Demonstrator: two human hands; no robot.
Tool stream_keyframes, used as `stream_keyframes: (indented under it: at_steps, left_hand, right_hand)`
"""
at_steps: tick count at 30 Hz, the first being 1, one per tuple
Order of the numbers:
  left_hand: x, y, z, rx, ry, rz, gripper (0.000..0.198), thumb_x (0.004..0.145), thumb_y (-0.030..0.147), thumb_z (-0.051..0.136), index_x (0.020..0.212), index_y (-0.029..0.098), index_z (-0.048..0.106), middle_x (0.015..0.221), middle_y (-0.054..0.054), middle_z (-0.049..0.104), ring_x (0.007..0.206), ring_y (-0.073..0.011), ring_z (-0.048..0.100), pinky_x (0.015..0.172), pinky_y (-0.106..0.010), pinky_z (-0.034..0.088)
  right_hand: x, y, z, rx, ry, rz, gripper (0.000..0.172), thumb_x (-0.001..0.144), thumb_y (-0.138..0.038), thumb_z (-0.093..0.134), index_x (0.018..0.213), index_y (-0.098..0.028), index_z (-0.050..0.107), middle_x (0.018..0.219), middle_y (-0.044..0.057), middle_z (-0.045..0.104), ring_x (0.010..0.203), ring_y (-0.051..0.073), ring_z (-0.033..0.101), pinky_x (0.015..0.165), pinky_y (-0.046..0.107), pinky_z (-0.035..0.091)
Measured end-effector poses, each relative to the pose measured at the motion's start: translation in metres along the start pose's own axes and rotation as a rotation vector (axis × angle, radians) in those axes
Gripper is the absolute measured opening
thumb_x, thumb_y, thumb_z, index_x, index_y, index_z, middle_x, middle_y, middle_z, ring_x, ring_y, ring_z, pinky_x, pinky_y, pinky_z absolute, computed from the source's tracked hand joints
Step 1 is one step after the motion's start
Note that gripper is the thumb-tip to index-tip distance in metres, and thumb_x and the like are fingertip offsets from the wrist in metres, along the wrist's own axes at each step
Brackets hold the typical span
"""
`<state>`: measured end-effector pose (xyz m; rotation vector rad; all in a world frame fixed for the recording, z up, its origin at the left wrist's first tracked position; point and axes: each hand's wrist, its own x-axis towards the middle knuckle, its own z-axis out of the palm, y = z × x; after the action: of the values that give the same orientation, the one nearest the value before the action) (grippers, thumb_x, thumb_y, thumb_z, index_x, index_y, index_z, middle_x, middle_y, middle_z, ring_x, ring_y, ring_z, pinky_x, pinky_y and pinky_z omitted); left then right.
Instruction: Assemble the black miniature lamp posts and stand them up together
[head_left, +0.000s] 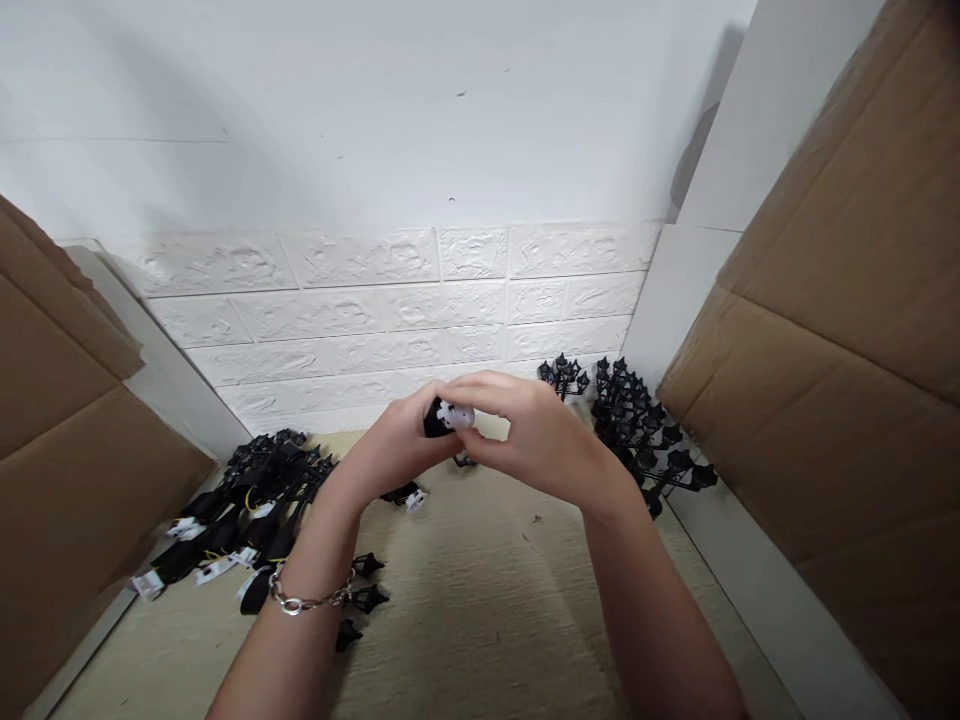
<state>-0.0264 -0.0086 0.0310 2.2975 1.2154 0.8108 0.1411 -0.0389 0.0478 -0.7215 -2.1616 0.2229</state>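
My left hand (386,440) is wrapped round the black base of a miniature lamp post (433,419), its end turned toward me; the rest of it is hidden behind the fingers. At that end sits a white plastic piece (459,415), which the fingers and thumb of my right hand (544,440) pinch. Whether the white piece is fixed to the base I cannot tell. Below my left hand lies a black base with a white part (415,497). Small black lantern heads (367,598) show beside my left wrist, which wears a chain bracelet.
A pile of black lamp posts (277,470) with white ends and yellow wires lies at the left. More black lantern heads (634,420) are heaped at the right. Cardboard sheets (847,330) flank the pale tabletop (480,620); a white brick-patterned wall (405,310) stands behind.
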Motion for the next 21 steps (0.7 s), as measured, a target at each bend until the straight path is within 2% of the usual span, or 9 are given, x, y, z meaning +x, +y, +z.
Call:
stream_keyframes:
  at_steps: [6,11,14,21]
  left_hand:
    - [0.002,0.002,0.008,0.025,-0.019,0.009,0.02,0.069,0.025,0.052,0.088,0.018,0.052,0.079,0.0,0.058,0.072,-0.0152,0.052,0.058,-0.025,0.041]
    - [0.001,0.005,0.005,-0.04,-0.032,0.05,0.026,0.072,0.03,0.055,0.096,0.021,0.051,0.088,0.0,0.059,0.078,-0.0158,0.053,0.066,-0.027,0.043]
    - [0.001,0.006,0.003,-0.071,-0.019,0.029,0.028,0.072,0.037,0.057,0.094,0.021,0.05,0.088,0.0,0.058,0.082,-0.0169,0.052,0.071,-0.029,0.043]
    - [-0.002,0.006,-0.006,-0.089,0.043,-0.037,0.025,0.073,0.039,0.056,0.086,0.02,0.049,0.082,0.0,0.055,0.075,-0.0148,0.051,0.065,-0.027,0.041]
  right_hand:
    - [-0.001,0.002,-0.006,-0.009,-0.003,0.055,0.032,0.078,-0.011,0.047,0.107,-0.02,0.06,0.107,0.003,0.062,0.098,0.016,0.056,0.084,0.03,0.047]
    - [-0.003,0.006,-0.013,0.014,-0.033,0.035,0.034,0.078,-0.01,0.049,0.107,-0.022,0.06,0.106,0.001,0.062,0.098,0.015,0.056,0.083,0.028,0.046]
    - [-0.006,0.007,-0.017,-0.005,-0.016,0.045,0.035,0.076,-0.009,0.05,0.107,-0.022,0.061,0.105,0.001,0.062,0.096,0.016,0.056,0.081,0.028,0.046]
    - [-0.007,0.01,-0.018,0.024,-0.061,0.107,0.032,0.075,-0.012,0.054,0.105,-0.02,0.062,0.098,0.001,0.064,0.087,0.015,0.058,0.075,0.027,0.048]
